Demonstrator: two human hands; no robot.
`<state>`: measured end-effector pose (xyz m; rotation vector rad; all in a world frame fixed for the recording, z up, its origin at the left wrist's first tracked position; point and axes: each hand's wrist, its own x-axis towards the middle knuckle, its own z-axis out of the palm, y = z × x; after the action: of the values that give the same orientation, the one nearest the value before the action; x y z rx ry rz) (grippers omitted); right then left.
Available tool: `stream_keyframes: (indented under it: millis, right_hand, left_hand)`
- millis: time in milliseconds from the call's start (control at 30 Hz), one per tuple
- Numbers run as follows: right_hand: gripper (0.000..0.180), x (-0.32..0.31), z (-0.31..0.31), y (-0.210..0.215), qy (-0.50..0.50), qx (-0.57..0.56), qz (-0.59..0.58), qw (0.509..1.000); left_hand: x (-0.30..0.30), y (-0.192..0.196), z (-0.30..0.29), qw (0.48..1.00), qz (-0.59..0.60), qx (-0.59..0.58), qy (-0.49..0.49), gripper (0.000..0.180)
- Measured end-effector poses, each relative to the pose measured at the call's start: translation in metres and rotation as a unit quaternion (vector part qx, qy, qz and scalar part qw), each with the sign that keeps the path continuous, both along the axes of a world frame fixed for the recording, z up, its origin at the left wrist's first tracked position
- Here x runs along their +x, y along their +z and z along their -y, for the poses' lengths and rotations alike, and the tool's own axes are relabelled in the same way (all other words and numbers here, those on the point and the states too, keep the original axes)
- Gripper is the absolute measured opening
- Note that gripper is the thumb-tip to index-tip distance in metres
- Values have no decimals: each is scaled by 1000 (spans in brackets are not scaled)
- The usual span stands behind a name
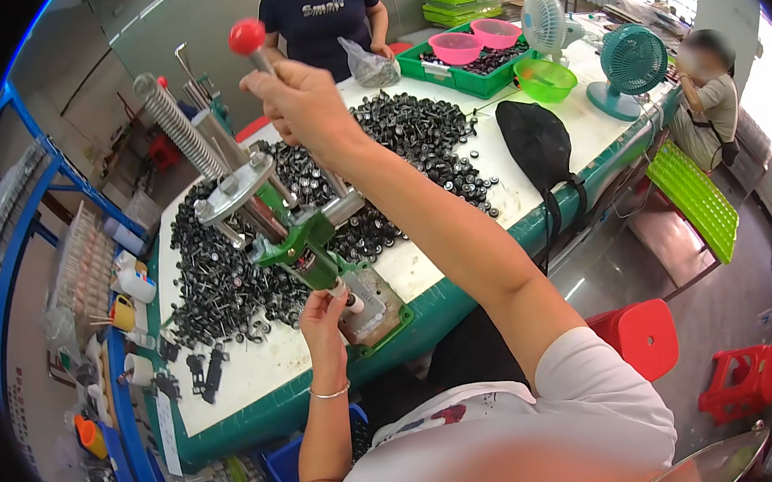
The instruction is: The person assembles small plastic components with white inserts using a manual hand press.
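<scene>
Right hand (305, 101): you are gripping the red-knobbed metal lever (249, 40) at 12 o'clock | left hand (322, 313): pinching a small white part (351, 301) under the green hand press (299, 244), 6 o'clock | black pieces (225, 287) piling at 9 o'clock.

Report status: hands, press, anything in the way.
Right hand gripping lever of press. Left hand holding small part under ram. Black parts piled around press.

Short white sleeves on both arms, loose at shoulder. White shirt front with small red-and-dark printed patch near chest. Forearms bare from sleeve down. Thin silver bangle (330, 394) round left wrist, below left hand (322, 318). Right hand (300, 102) bare, no ring or watch visible. Nails short, unpainted as far as visible.
</scene>
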<state>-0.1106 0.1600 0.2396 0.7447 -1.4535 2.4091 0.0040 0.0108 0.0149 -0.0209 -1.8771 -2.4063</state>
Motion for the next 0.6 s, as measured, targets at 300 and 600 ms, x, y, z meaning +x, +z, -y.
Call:
stream_keyframes:
  millis: [300,600]
  right_hand:
    - [41,-34,-39,-50,-16,-35,141,989]
    - [22,-4,-103,-175,-131,192,210,950]
  left_hand:
    - [2,-12,30,967,-27,246,67,16]
    - [44,-27,100,984,50,66,160,13]
